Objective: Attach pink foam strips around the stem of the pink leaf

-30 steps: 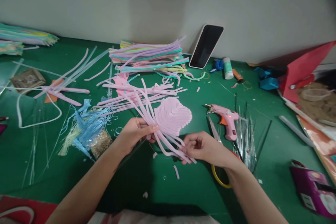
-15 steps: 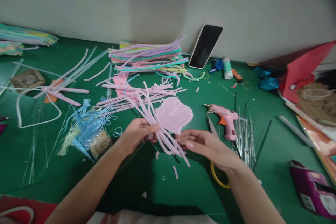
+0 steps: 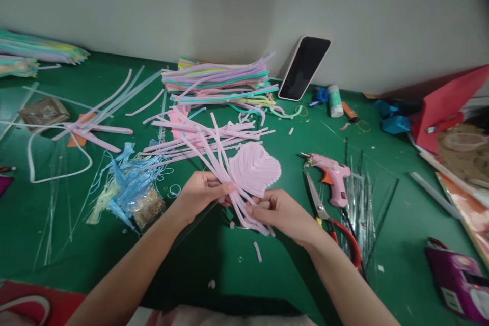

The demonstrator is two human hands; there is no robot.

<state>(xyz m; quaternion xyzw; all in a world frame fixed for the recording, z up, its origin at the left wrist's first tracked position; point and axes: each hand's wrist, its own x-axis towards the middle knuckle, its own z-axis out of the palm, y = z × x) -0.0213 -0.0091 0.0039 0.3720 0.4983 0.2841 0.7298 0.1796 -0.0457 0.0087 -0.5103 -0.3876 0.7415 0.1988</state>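
Observation:
A leaf-shaped piece of lilac pipe cleaners (image 3: 255, 165), ribbed and with a bumpy edge, is held above the green table. Loose pipe cleaner ends fan out from its left side, up and down. My left hand (image 3: 204, 193) pinches the bunch where the strands cross, thumb on top. Over the lower strands, my right hand (image 3: 277, 211) closes with thumb and fingertips on the pipe cleaner ends. Behind the hands lie loose pink pipe cleaners (image 3: 175, 146). Scissors (image 3: 319, 204) with red handles rest right of my right hand, beside a pink glue gun (image 3: 332, 175).
Multicoloured pipe cleaner bundles (image 3: 221, 79) lie at the back near a phone (image 3: 304, 68) leaning on the wall. Blue tassels (image 3: 128, 178) and a bag of small gold pieces (image 3: 148, 208) sit left. Thin wires (image 3: 359, 204) and a purple device (image 3: 454, 280) are at right.
My right hand has moved slightly left and closed from loosely open onto the lower pipe cleaner ends. My left hand keeps its pinch. The red scissor handles, hidden before, now show.

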